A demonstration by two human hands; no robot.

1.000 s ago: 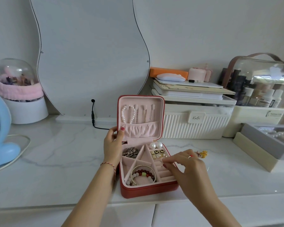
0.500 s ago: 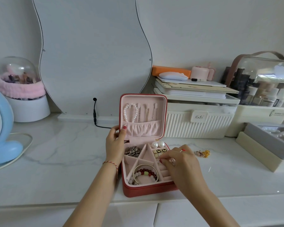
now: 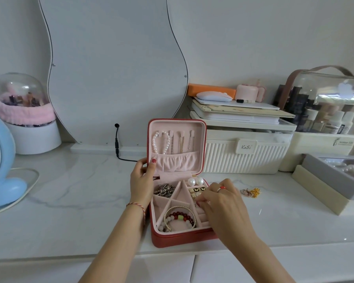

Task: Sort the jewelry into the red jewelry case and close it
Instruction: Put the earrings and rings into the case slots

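- Against the frame half a second back, I see the right hand (image 3: 223, 203) has drawn slightly toward the case's right edge, its fingertips now over the top of the ring rolls instead of further down; the left hand has not shifted.
- Nearest me, the red jewelry case (image 3: 178, 238) sits open on the marble counter (image 3: 70, 211), close to its front edge, lid upright.
- My right hand hovers over the case's right side, fingers curled with the tips pinched together; something tiny may sit between them, but I cannot tell what, so I cannot tell its grip.
- In the front compartment lie a gold bangle (image 3: 180, 209) and a dark red bead bracelet (image 3: 182, 215), overlapping.
- My left hand (image 3: 142, 180) grips the lid's lower left edge, thumb on the pink lining.
- Further in, a silver chain piece (image 3: 165, 189) fills the back left section; black-and-gold studs (image 3: 197, 189) and two pearl earrings (image 3: 195, 181) lie at the back right.
- A pearl strand (image 3: 161, 142) hangs inside the lid.
- On the counter right of the case lies a small gold and pink ornament (image 3: 251, 192), apart from it.
- Behind stands a white ribbed box (image 3: 243, 158).
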